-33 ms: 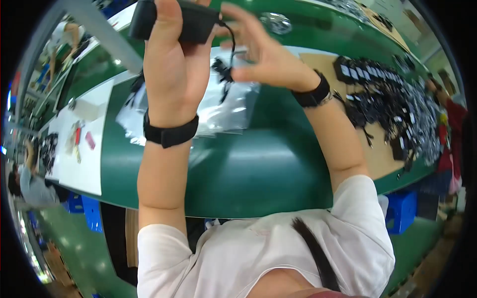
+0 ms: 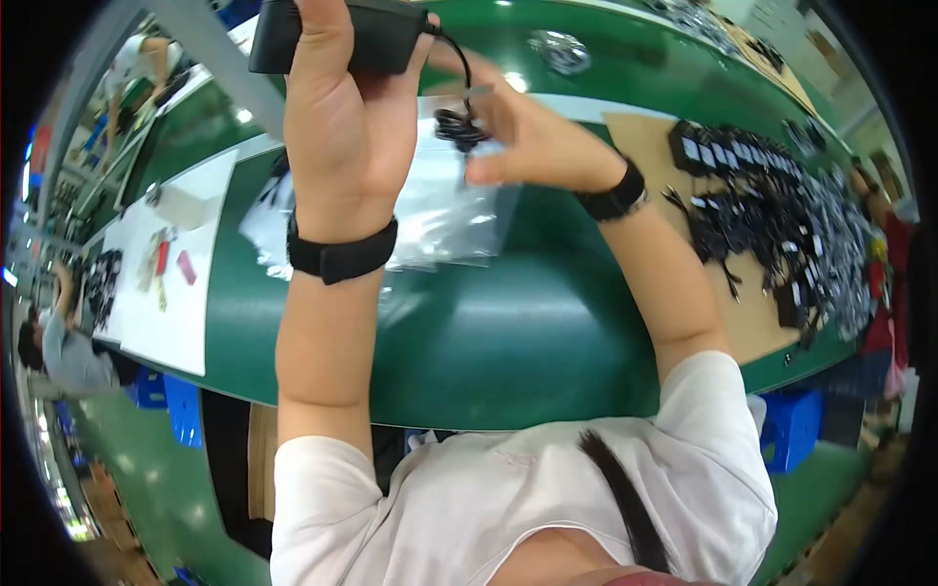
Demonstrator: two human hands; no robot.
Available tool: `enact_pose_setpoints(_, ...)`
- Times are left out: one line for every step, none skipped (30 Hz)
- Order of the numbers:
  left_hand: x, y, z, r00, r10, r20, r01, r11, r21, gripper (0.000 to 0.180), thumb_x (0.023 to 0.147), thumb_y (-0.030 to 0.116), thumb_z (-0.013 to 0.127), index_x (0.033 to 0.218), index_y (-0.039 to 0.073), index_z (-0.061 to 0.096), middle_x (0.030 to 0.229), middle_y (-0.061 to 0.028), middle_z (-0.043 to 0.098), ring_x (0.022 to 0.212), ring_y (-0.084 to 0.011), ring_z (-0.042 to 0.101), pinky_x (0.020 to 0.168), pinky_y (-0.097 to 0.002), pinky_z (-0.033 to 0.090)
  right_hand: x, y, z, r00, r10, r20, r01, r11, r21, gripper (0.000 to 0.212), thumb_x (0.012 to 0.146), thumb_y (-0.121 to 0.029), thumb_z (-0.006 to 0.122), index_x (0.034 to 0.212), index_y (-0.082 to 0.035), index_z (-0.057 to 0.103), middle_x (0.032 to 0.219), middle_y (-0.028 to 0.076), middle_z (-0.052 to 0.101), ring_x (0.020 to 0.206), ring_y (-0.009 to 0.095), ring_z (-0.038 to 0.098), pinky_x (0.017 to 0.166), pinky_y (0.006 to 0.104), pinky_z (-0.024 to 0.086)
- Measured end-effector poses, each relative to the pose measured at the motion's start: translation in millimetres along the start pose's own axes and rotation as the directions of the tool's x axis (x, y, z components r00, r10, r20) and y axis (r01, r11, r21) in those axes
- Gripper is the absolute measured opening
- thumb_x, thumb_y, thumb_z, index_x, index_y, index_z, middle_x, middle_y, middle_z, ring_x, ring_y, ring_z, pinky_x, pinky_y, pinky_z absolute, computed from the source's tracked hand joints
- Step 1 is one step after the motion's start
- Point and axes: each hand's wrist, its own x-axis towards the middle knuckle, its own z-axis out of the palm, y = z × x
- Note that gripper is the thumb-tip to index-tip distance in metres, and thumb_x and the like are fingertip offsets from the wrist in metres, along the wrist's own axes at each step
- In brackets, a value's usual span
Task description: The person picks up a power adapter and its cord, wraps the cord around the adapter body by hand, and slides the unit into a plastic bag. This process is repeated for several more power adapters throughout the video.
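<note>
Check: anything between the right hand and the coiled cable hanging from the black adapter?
Nothing visible. The right hand is already at the coiled cable, which hangs from the black adapter held in the left hand, above the clear bags.

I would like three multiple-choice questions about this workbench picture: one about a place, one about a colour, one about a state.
1. Where does the pile of black adapters lie?
A. on the person's right side of the table
B. on the person's left side
C. on the floor

2. What colour is the table?
A. blue
B. green
C. red

3. What is the state of the left hand?
A. open and flat on the table
C. hanging empty in the air
B. closed around a black power adapter

Answers:
1. A, the pile covers the brown sheet at the right of the picture.
2. B, the bare top shows green between the arms.
3. B, the fingers wrap the black power adapter, whose coiled cable hangs near the right hand, above the clear plastic bags.
</note>
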Motion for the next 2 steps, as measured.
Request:
enact_pose_setpoints(6, 12, -6, 0.996, -0.087, -0.005, 0.085, 0.984, -0.157, 0.035, 0.085, 0.034, 0.056, 0.110, 0.011, 0.048, 0.111, -0.0096, 0.055, 0.108, -0.0217, 0.050, 0.090, -0.0382, 0.042, 0, -1, 6, 0.973, 0.176, 0.147, -0.165, 0.983, -0.082, 0.089, 0.066, -0.020, 0.077, 0.136, -0.012, 0.024, 0.106, 0.009, 0.057, 0.098, 0.017, 0.055, 0.089, 0.0285, 0.040)
enact_pose_setpoints(11, 19, -4, 1.000, -0.020, -0.004, 0.019, 0.984, -0.177, 0.036, 0.085, 0.031, 0.056, 0.113, 0.011, 0.047, 0.114, -0.0070, 0.054, 0.113, -0.0227, 0.046, 0.098, -0.0398, 0.036, 10, 1, 9, 0.972, 0.151, 0.180, -0.140, 0.988, -0.069, 0.089, 0.066, -0.020, 0.077, 0.136, -0.012, 0.024, 0.106, 0.009, 0.057, 0.098, 0.017, 0.055, 0.089, 0.0285, 0.040)
